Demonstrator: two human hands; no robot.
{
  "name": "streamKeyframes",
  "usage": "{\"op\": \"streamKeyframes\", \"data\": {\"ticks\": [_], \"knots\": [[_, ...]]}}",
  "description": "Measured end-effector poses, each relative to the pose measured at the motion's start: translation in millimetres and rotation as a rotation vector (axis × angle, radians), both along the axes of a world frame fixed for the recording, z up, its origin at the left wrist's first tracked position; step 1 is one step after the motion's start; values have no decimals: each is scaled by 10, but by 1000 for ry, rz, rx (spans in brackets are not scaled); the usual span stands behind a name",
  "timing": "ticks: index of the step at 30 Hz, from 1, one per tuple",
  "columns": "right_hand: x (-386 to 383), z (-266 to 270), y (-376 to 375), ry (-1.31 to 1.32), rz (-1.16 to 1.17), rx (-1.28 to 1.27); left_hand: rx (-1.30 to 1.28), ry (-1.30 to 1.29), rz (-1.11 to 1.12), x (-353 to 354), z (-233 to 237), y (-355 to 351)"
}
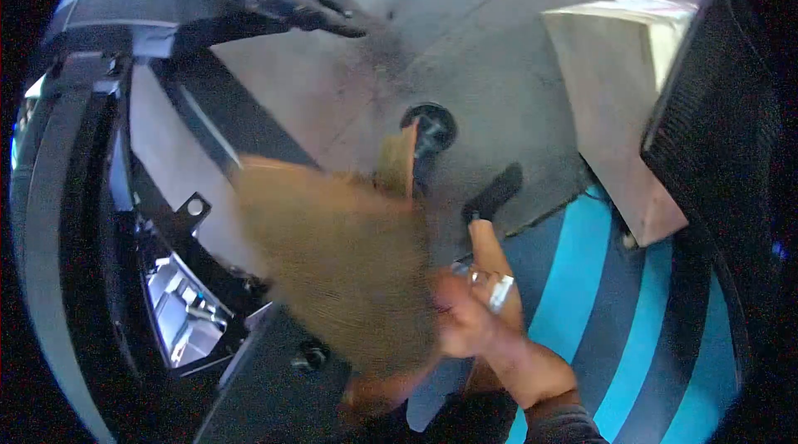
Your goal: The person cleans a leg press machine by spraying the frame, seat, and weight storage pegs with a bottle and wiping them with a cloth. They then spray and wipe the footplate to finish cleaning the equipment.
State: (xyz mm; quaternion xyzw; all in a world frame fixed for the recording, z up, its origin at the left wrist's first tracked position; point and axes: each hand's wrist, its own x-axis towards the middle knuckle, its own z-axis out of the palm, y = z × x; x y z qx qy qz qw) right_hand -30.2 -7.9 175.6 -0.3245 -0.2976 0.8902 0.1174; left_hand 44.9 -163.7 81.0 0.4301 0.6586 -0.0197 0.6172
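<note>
A brown piece of cardboard [332, 253], smeared by motion, fills the middle of the view. A narrow upright flap [399, 163] shows at its far edge. My right hand [465, 315] is closed at the cardboard's right edge, its fingers partly blurred. My left hand [374, 394] reaches in from below, underneath the cardboard, which hides its fingers. Just beyond my right hand is a tan, elongated shape [490, 253] with a black end; its kind is unclear.
A black frame [75, 211] with brackets stands on the left. An open cardboard box [603, 86] with pale wrapping leans beside a dark textured panel [715, 111] on the right. A round black object [432, 128] sits on the grey floor, and blue stripes [573, 269] cross the dark flooring.
</note>
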Motion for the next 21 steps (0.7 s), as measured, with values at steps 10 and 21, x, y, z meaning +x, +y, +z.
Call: {"op": "streamKeyframes", "data": {"ticks": [10,21], "knots": [[1779,-1244,431,-463,-565,-240,81,37,62,121,28,-154],[-387,-3706,527,-673,238,-313,44,4,-272,42,11,-343]]}}
